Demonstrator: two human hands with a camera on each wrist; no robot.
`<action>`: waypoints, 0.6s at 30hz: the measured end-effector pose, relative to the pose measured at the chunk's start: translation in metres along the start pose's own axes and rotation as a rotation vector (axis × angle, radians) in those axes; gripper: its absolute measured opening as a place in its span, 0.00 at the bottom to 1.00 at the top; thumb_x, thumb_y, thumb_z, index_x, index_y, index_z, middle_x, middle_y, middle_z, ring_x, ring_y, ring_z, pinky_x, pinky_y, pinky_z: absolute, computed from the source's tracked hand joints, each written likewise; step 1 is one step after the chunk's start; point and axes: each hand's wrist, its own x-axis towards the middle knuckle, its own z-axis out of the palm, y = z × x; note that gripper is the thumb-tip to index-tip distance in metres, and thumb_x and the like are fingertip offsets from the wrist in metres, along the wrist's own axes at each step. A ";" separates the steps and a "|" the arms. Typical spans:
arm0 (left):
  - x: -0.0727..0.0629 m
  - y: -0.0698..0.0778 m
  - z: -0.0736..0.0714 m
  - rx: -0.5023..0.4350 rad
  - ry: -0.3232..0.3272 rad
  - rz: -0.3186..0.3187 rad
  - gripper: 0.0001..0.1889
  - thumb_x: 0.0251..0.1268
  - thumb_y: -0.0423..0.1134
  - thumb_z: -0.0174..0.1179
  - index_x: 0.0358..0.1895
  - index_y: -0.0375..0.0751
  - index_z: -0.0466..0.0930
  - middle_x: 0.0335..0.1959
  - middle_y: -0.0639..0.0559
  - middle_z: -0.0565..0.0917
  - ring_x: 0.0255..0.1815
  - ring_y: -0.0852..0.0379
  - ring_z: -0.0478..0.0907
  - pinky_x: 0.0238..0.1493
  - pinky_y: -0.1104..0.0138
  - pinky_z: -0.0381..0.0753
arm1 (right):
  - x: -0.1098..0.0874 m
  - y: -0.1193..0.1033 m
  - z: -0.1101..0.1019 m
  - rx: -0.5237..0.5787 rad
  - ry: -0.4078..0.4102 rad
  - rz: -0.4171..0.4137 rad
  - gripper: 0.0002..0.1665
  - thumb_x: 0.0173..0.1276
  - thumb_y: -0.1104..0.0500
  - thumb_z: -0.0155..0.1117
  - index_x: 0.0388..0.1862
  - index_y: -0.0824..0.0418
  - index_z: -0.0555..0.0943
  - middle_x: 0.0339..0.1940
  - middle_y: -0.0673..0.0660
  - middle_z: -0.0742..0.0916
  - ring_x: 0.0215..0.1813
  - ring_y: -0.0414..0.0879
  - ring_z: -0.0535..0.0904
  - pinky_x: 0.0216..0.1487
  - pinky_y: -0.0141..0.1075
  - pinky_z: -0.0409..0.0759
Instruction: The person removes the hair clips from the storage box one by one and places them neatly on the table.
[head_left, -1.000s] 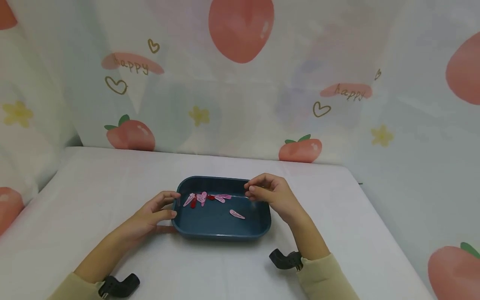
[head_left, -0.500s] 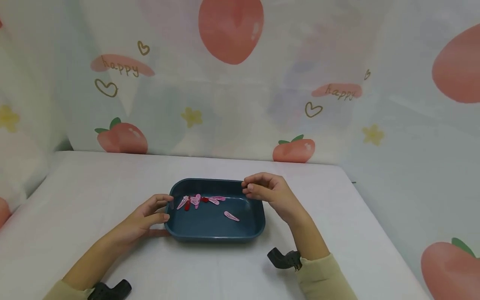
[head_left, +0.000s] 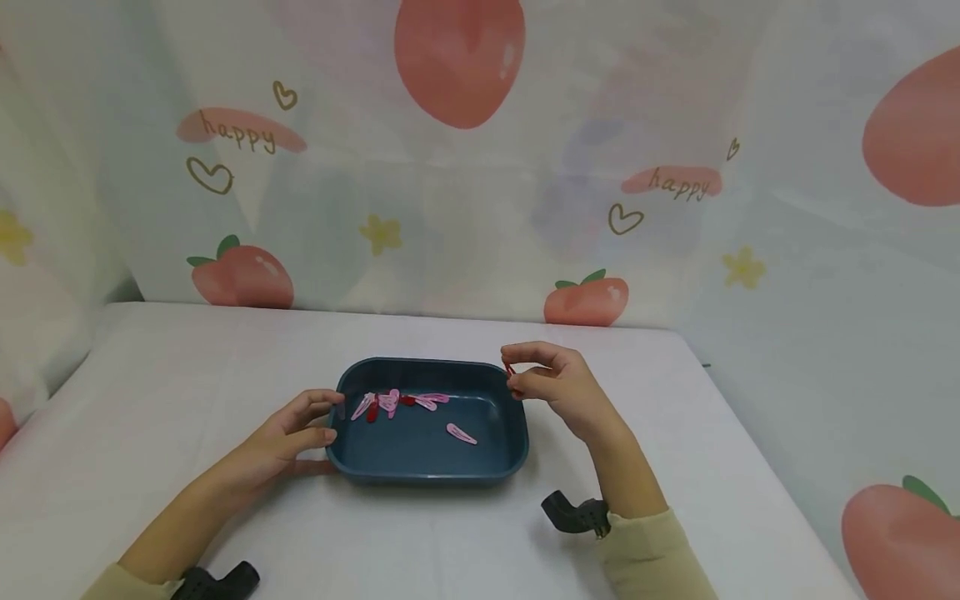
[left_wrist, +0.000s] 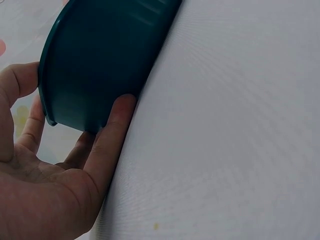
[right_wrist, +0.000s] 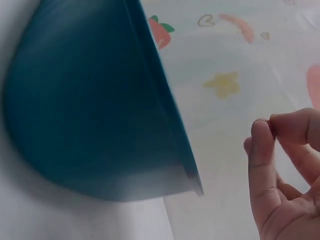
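Observation:
A dark blue tray (head_left: 408, 454) rests on the white table. Inside it, toward the back left, lies a cluster of pink hair clips (head_left: 389, 403) and red hair clips (head_left: 372, 411). One pink hair clip (head_left: 461, 434) lies apart, right of the middle. My left hand (head_left: 273, 442) holds the tray's left end; in the left wrist view its fingers touch the rim and outer wall. Over the tray's back right corner, my right hand (head_left: 562, 385) pinches a slim red hair clip (head_left: 510, 367) between thumb and finger. The right wrist view barely shows this clip, mostly covered by fingertips.
A white cloth covers the table (head_left: 420, 542). Behind it hangs a pale curtain (head_left: 465, 217) printed with fruit, hearts and the word "happy". A black wrist camera mount (head_left: 573, 513) sits on the right wrist, another (head_left: 217, 582) on the left.
My right hand has shifted slightly right and turned, so the red hair clip in its fingers now shows. The head view has swung a little to the right. My left hand stays on the tray.

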 end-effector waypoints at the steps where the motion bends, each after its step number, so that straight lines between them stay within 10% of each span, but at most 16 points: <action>1: 0.000 -0.001 0.000 0.000 0.003 -0.006 0.28 0.73 0.37 0.57 0.72 0.43 0.57 0.78 0.38 0.52 0.72 0.35 0.61 0.57 0.46 0.81 | 0.000 0.001 -0.002 -0.004 0.006 0.003 0.23 0.66 0.68 0.65 0.61 0.64 0.80 0.54 0.66 0.84 0.39 0.49 0.85 0.47 0.39 0.87; 18: -0.002 0.002 -0.001 0.001 -0.021 0.010 0.27 0.74 0.37 0.56 0.72 0.44 0.58 0.77 0.37 0.53 0.67 0.38 0.67 0.58 0.47 0.81 | 0.004 0.023 -0.025 -0.119 0.085 0.121 0.24 0.67 0.64 0.67 0.62 0.66 0.78 0.43 0.66 0.84 0.41 0.48 0.85 0.47 0.38 0.87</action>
